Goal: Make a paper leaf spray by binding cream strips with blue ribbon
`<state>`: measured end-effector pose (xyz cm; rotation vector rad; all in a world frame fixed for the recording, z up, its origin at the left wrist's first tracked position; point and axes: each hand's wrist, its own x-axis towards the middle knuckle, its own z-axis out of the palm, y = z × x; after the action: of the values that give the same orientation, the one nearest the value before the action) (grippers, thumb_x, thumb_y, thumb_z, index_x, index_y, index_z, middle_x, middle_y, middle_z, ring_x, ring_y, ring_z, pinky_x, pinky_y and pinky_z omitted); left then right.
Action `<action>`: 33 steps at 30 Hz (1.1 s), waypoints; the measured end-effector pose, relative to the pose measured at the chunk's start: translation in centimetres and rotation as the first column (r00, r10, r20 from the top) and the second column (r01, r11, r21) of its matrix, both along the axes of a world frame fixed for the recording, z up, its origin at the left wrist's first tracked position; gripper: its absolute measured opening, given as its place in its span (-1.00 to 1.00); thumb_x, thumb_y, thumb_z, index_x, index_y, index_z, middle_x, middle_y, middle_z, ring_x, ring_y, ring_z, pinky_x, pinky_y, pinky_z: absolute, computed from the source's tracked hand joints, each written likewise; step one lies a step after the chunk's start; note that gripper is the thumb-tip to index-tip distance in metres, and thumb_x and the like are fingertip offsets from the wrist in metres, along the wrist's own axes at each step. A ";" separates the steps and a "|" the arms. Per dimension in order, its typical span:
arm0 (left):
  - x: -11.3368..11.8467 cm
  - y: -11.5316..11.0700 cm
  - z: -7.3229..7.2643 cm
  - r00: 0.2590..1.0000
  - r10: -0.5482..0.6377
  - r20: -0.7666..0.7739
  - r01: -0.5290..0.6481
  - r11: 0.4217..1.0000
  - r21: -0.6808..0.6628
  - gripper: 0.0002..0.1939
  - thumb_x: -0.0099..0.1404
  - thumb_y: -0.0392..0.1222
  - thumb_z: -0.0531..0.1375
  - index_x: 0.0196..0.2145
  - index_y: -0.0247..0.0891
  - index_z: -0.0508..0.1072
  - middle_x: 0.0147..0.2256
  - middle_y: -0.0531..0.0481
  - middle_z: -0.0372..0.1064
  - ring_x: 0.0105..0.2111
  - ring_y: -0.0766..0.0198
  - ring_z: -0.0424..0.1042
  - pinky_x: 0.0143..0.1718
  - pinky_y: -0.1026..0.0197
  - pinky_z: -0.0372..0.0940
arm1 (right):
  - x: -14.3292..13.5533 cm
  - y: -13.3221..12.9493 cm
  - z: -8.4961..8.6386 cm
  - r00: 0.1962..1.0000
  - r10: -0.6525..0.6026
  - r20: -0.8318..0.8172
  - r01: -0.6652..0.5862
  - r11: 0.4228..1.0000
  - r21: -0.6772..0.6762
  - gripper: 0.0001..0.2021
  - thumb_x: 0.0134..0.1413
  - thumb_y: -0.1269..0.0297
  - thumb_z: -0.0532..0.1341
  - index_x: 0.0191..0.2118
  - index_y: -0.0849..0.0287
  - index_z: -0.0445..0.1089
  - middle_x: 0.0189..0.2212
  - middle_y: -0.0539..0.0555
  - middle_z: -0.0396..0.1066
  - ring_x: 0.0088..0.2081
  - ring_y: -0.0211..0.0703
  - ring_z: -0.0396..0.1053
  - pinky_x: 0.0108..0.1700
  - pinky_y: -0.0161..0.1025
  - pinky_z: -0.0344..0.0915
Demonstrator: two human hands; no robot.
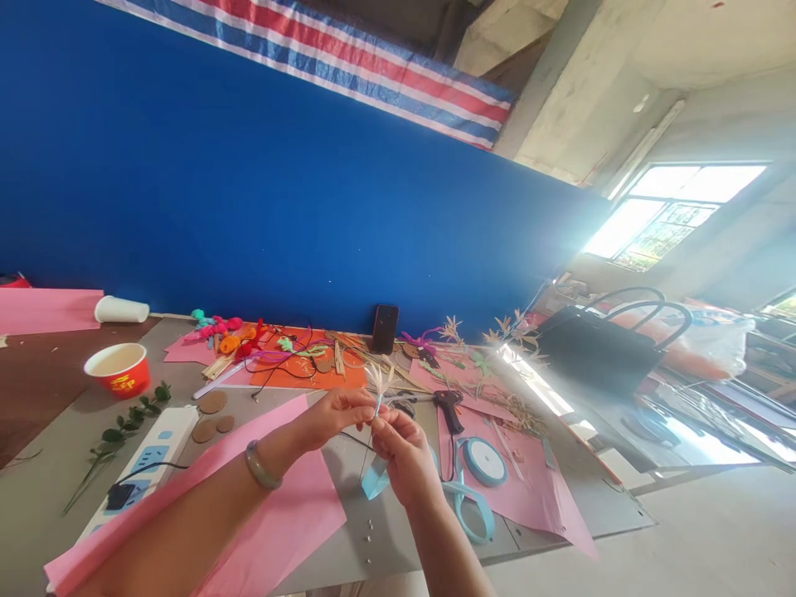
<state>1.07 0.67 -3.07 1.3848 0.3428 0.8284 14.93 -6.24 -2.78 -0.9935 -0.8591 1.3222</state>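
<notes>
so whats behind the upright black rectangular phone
A large flat blue panel rises behind the phone; whatever sits directly at its back is covered and cannot be seen.

Hands, two: left hand (351, 409) and right hand (401, 448). Held white flower (380, 382), one. Bracelet (262, 466), one. Cups, two: one white paper cup (123, 310) on its side, one red-and-white paper cup (118, 371) upright. Power strip (149, 460), one, bearing one black plug (120, 496). Cork discs (213, 402) beside the strip, three. Small beads (368, 539) at the near side of the bench (329, 572), three. Smartphone (385, 329), glue gun (448, 410), ribbon spool (485, 462), leafy green sprig (128, 424) and black handbag (590, 348), one each.
</notes>
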 end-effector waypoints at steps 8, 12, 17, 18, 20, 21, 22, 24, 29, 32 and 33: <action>0.4 0.3 -1.2 0.997 0.063 0.036 -0.062 0.998 -0.023 -0.75 0.11 -0.04 0.30 -0.42 -0.32 0.56 -0.41 0.00 0.24 -0.42 0.37 0.21 -0.39 0.29 0.15 | -0.4 -0.1 -0.8 0.997 -0.062 0.056 0.063 0.998 -0.022 -0.69 -0.21 0.15 0.40 -0.54 0.18 0.28 -0.62 -0.10 0.20 -0.62 -0.40 -0.05 -0.54 -0.34 -0.14; 0.0 0.8 -1.0 0.992 0.117 -0.036 -0.117 0.993 0.003 -0.76 0.07 -0.06 0.33 -0.43 -0.33 0.56 -0.34 -0.04 0.26 -0.40 0.36 0.28 -0.38 0.28 0.21 | 0.2 -0.2 -0.3 0.948 -0.138 0.288 0.126 0.990 0.060 -0.72 -0.19 0.16 0.39 -0.51 0.18 0.32 -0.61 -0.08 0.24 -0.56 -0.33 0.07 -0.48 -0.33 -0.02; -0.2 0.9 -0.8 0.983 0.155 -0.093 -0.149 0.986 0.072 -0.77 0.10 -0.08 0.30 -0.44 -0.35 0.53 -0.30 -0.08 0.27 -0.37 0.31 0.33 -0.38 0.26 0.29 | 0.9 -0.3 0.2 0.930 -0.052 0.364 0.049 0.999 0.017 -0.69 -0.17 0.04 0.35 -0.52 0.17 0.33 -0.65 -0.08 0.21 -0.58 -0.33 0.04 -0.51 -0.33 -0.04; -0.2 0.8 -0.7 0.981 0.165 -0.102 -0.156 0.984 0.091 -0.78 0.12 -0.10 0.28 -0.44 -0.35 0.52 -0.30 -0.08 0.26 -0.36 0.31 0.33 -0.39 0.26 0.30 | 0.9 -0.2 0.2 0.928 -0.045 0.370 0.044 0.999 0.010 -0.68 -0.16 0.03 0.34 -0.52 0.17 0.34 -0.65 -0.08 0.20 -0.59 -0.33 0.02 -0.53 -0.33 -0.06; -0.2 0.6 -0.5 0.972 0.201 -0.122 -0.181 0.970 0.160 -0.81 0.16 -0.14 0.24 -0.47 -0.34 0.50 -0.32 -0.07 0.27 -0.36 0.30 0.32 -0.39 0.27 0.29 | 0.9 -0.2 0.2 0.921 -0.053 0.387 0.051 0.999 0.014 -0.69 -0.16 0.03 0.35 -0.53 0.18 0.34 -0.66 -0.08 0.20 -0.60 -0.34 0.01 -0.53 -0.33 -0.07; -0.2 0.4 -0.4 0.963 0.231 -0.137 -0.200 0.957 0.211 -0.81 0.18 -0.17 0.22 -0.50 -0.34 0.48 -0.33 -0.06 0.27 -0.36 0.30 0.32 -0.38 0.27 0.28 | 0.9 -0.2 0.2 0.915 -0.063 0.398 0.060 0.998 0.022 -0.69 -0.16 0.04 0.35 -0.53 0.18 0.35 -0.66 -0.08 0.20 -0.60 -0.33 0.02 -0.53 -0.33 -0.06; -0.2 0.3 -0.3 0.951 0.269 -0.154 -0.222 0.938 0.265 -0.81 0.19 -0.20 0.20 -0.53 -0.33 0.47 -0.35 -0.06 0.28 -0.35 0.30 0.32 -0.36 0.27 0.27 | 0.8 -0.3 0.2 0.908 -0.078 0.411 0.071 0.997 0.032 -0.70 -0.16 0.06 0.35 -0.53 0.18 0.35 -0.65 -0.08 0.20 -0.59 -0.33 0.02 -0.52 -0.33 -0.05; -0.1 0.1 0.0 0.920 0.348 -0.178 -0.270 0.894 0.357 -0.79 0.19 -0.23 0.18 -0.57 -0.32 0.44 -0.38 -0.04 0.29 -0.34 0.30 0.32 -0.31 0.26 0.24 | 0.7 -0.3 0.1 0.891 -0.114 0.439 0.099 0.993 0.059 -0.72 -0.15 0.08 0.35 -0.53 0.18 0.36 -0.65 -0.08 0.20 -0.58 -0.32 0.04 -0.51 -0.32 -0.03; 0.0 0.0 0.1 0.891 0.421 -0.170 -0.323 0.850 0.416 -0.86 0.16 -0.23 0.19 -0.53 -0.29 0.44 -0.39 -0.02 0.31 -0.37 0.30 0.32 -0.34 0.27 0.21 | 0.6 -0.4 0.0 0.858 -0.179 0.481 0.143 0.983 0.111 -0.72 -0.15 0.07 0.34 -0.54 0.19 0.37 -0.66 -0.07 0.21 -0.57 -0.31 0.07 -0.50 -0.31 0.01; -0.1 0.1 -0.1 0.902 0.402 -0.155 -0.315 0.860 0.401 -0.85 0.14 -0.23 0.22 -0.55 -0.30 0.44 -0.39 -0.02 0.31 -0.37 0.31 0.32 -0.34 0.27 0.22 | 0.6 -0.5 0.1 0.865 -0.171 0.472 0.134 0.985 0.110 -0.72 -0.14 0.06 0.34 -0.53 0.18 0.38 -0.66 -0.07 0.22 -0.58 -0.31 0.07 -0.52 -0.32 0.00; -0.2 0.1 -0.1 0.906 0.395 -0.150 -0.312 0.865 0.393 -0.85 0.13 -0.23 0.23 -0.56 -0.30 0.44 -0.40 -0.02 0.31 -0.37 0.31 0.33 -0.32 0.27 0.22 | 0.6 -0.5 0.2 0.869 -0.163 0.467 0.128 0.986 0.105 -0.72 -0.14 0.06 0.34 -0.52 0.18 0.38 -0.66 -0.07 0.21 -0.58 -0.31 0.07 -0.52 -0.32 0.00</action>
<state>0.89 0.76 -3.12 1.8010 0.6651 1.0786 15.52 -6.73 -2.62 -1.3272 -1.1656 0.9197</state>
